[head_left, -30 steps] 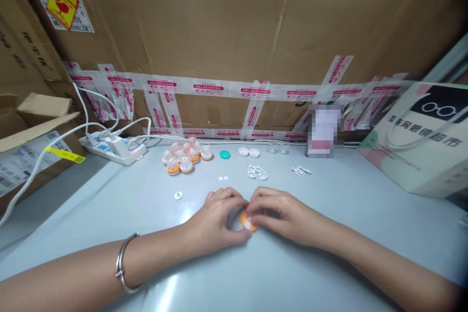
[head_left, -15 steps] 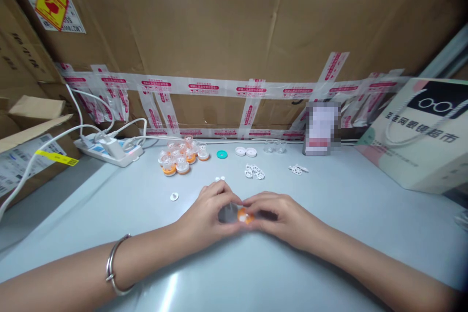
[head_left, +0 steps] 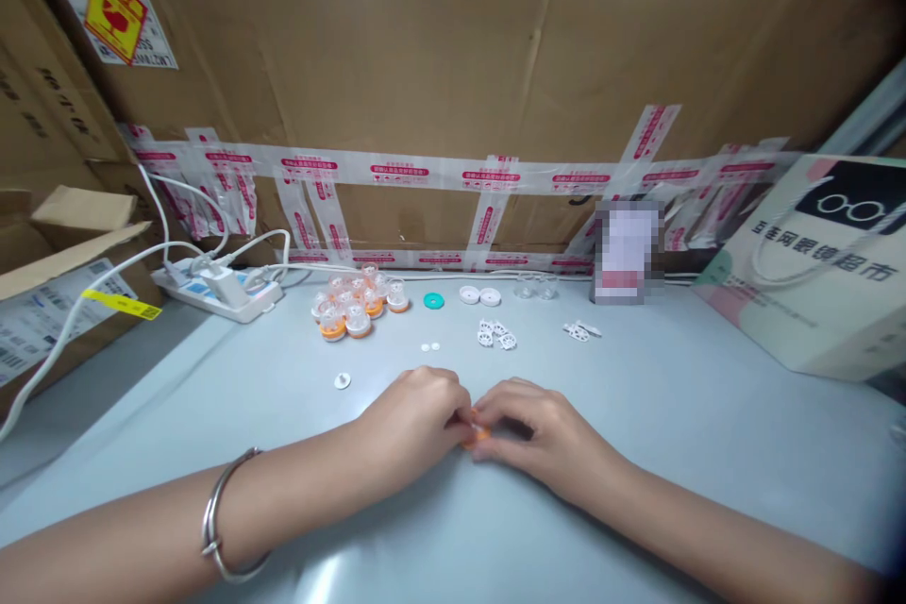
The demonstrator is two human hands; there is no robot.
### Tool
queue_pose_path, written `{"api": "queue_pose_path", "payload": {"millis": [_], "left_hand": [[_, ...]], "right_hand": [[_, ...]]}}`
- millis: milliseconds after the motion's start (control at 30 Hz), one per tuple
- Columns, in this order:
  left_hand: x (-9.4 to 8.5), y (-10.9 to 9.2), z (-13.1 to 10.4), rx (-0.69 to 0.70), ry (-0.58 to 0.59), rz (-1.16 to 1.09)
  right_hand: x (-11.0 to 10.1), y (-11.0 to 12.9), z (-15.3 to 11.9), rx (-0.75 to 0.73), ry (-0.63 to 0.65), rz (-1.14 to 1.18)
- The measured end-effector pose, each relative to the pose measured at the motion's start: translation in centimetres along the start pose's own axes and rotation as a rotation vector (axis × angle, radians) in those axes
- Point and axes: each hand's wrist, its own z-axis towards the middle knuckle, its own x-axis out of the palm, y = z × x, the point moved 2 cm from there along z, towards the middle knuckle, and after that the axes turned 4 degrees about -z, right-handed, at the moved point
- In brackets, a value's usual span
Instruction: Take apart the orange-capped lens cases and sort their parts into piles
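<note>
Orange part [head_left: 482,433] is gripped between pinched fingers of left hand [head_left: 417,415] and right hand [head_left: 556,434]. Apparent two-handed adjustment; steady pressure advisable next.

From my end of the feed, this reads as a makeshift work corner, part hand-assembly bench and part storage space; whether it sits in a home, shop or workshop I can't tell. I see a smooth blue-grey tabletop [head_left: 453,538] with clear-and-orange plastic pieces [head_left: 358,326] bunched together and white spoked parts [head_left: 485,338] laid out in their own little group. A huge taped cardboard carton [head_left: 425,47] walls off the back, bearing a yellow-and-red fragile sticker [head_left: 115,14]. I find an open box [head_left: 106,326] and a plugged-up power strip [head_left: 237,304] at left, a printed bag [head_left: 799,321] at right.
</note>
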Motion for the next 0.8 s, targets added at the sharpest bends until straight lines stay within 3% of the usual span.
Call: {"api": "queue_pose_path", "payload": {"millis": [233,467,667,800], "left_hand": [[0.0,-1.0,0.2,0.006,0.077,0.378],[1.0,-0.3,-0.7,0.231,-0.118,0.512],[-3.0,2.7,-0.2,0.036,-0.261,0.407],[-4.0,5.4,0.8,-0.066,-0.186,0.492]], "right_hand": [[0.3,-0.2,0.0,-0.011,-0.035,-0.020],[0.4,-0.3,0.0,0.014,-0.039,-0.011],[0.1,-0.3,-0.1,0.029,-0.039,0.036],[-0.2,-0.4,-0.1,0.040,-0.022,0.035]]}}
